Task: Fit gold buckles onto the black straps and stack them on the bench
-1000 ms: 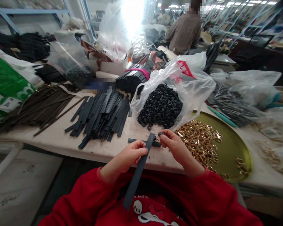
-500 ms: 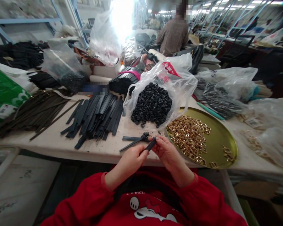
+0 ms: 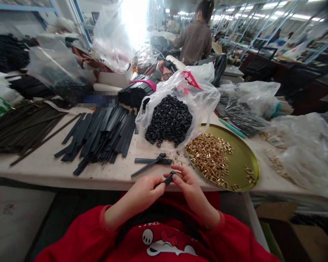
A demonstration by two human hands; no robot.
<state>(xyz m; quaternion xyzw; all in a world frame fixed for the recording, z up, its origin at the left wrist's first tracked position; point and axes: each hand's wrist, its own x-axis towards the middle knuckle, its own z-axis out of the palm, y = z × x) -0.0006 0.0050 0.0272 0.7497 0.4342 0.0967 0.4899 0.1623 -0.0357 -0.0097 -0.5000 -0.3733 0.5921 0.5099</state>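
Note:
My left hand [image 3: 144,190] pinches a black strap [image 3: 168,179] near its tip; most of the strap's length is hidden behind my hands. My right hand [image 3: 186,185] pinches the strap's end, fingers closed on a small black loop there. Both hands hover at the table's near edge, just in front of two strap pieces [image 3: 150,163] lying crossed on the table. A clear bag of black loops [image 3: 168,122] sits behind them. A round gold tray [image 3: 246,160] with gold buckles [image 3: 210,158] lies right of my hands.
A pile of black straps [image 3: 101,134] and thinner dark strips [image 3: 24,125] cover the table's left. Plastic bags [image 3: 251,102] crowd the right and back. A person in brown [image 3: 194,40] works at the far end. A green pen [image 3: 232,128] lies behind the tray.
The strap was held upright with its length showing below my left hand; my hands drew closer together and nearer to me. The view shifted right.

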